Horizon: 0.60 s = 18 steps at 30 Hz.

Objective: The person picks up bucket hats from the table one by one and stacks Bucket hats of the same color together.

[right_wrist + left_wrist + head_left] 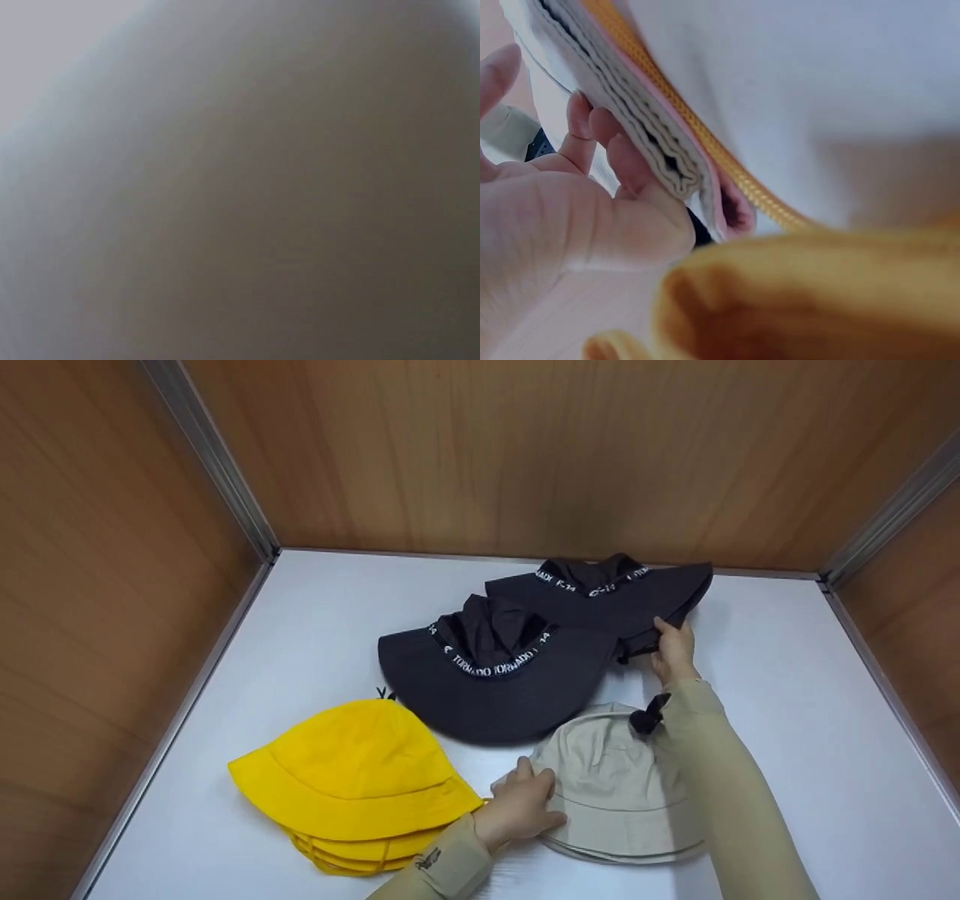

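In the head view my right hand [676,651] pinches the near right brim of a black bucket hat [592,604] at the back. A second black bucket hat [491,690] lies in front, overlapping it, with white lettering on its inner band. My left hand [519,804] touches the left edge of a stack of beige bucket hats [619,787]. In the left wrist view that hand's fingers [622,157] rest against the layered beige brims [649,139], its thumb apart. The right wrist view is only a blurred grey-brown surface.
Left of my left hand sits a stack of yellow bucket hats [360,772], with cords hanging beneath. Everything lies on a white table [300,607]. Wooden panels [480,457] with metal corner strips [225,465] close off the back and both sides.
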Motion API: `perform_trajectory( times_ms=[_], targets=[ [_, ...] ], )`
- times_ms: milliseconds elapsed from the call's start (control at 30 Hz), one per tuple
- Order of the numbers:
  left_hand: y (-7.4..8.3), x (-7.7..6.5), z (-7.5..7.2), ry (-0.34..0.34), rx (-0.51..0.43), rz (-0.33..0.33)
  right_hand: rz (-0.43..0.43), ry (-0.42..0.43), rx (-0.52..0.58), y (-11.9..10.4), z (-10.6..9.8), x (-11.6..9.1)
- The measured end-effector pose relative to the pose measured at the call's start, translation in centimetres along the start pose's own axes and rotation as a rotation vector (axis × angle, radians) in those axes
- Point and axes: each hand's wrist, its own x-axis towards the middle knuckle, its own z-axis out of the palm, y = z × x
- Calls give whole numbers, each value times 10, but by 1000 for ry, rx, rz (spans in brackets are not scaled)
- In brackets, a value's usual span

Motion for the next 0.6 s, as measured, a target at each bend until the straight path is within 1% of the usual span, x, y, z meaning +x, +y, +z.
perform_trajectory(
  times_ms=[133, 233, 300, 433, 533, 600],
  targets=[
    [0, 1, 1, -2, -23, 6, -61, 22, 92, -9, -10, 0],
    [-1, 2, 1, 1, -21, 8, -98, 24, 200, -16, -19, 1],
    [-1, 2, 0, -2, -15, 2, -106, 26, 278, -19, -25, 2],
    [-3, 0, 0, -16, -4, -16, -93, 36, 464, -26, -36, 2],
    [-3, 1, -1, -24, -2, -11, -100, 53, 564, -34, -42, 1],
    [-2, 2, -2, -20, -1, -3, -113, 54, 605, -41, -46, 0]
  ],
)
